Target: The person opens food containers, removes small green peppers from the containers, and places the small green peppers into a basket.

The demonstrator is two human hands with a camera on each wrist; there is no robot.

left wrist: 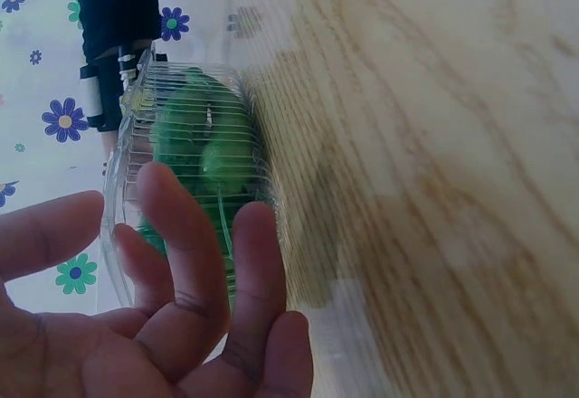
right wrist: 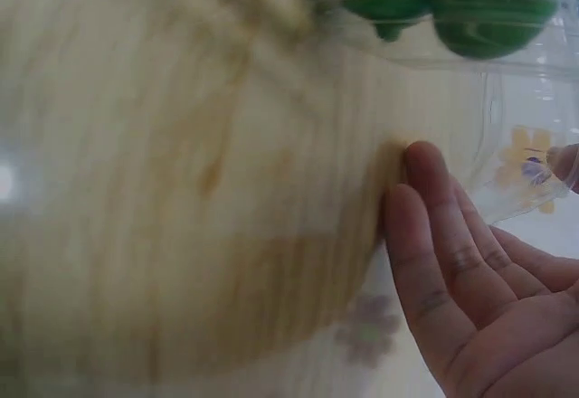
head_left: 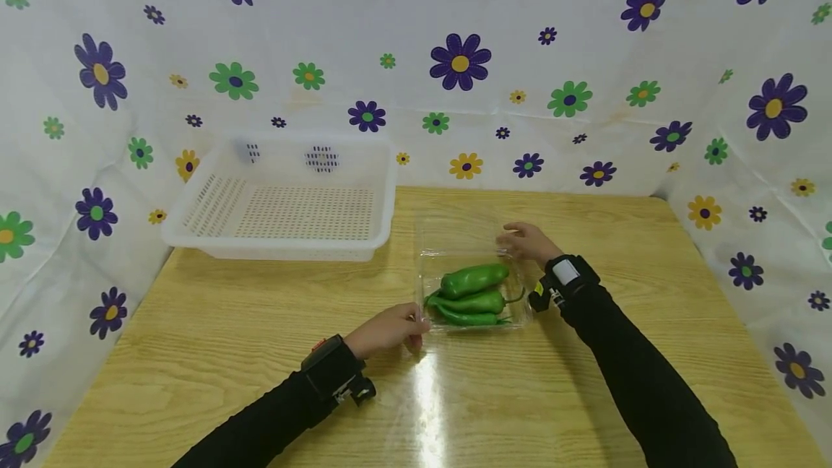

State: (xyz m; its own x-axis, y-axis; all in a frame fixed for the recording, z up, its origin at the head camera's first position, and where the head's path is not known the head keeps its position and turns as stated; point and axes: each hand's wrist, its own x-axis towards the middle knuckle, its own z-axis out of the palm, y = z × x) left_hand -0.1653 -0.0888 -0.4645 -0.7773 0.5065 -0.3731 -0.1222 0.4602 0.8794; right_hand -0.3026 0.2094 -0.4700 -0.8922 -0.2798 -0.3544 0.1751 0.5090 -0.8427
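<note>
A clear plastic clamshell box [head_left: 429, 266] sits on the table with its lid [head_left: 455, 230] folded back, away from the person. Three green peppers [head_left: 474, 280] lie side by side in its base, the nearest one slim. My left hand [head_left: 388, 328] is at the near left corner; in the left wrist view the rim passes between thumb and index finger, other fingers loosely bent. At the far right side, my right hand [head_left: 528, 243] holds the lid's edge near the hinge, and the right wrist view shows the clear plastic between its thumb and fingers [right wrist: 434, 181].
A white perforated plastic basket [head_left: 289, 240] stands at the back left of the wooden table [head_left: 260, 309]. Flower-printed cloth [head_left: 390, 35] hangs behind the table and along both sides. Bright glare lies on the wood in front of the box.
</note>
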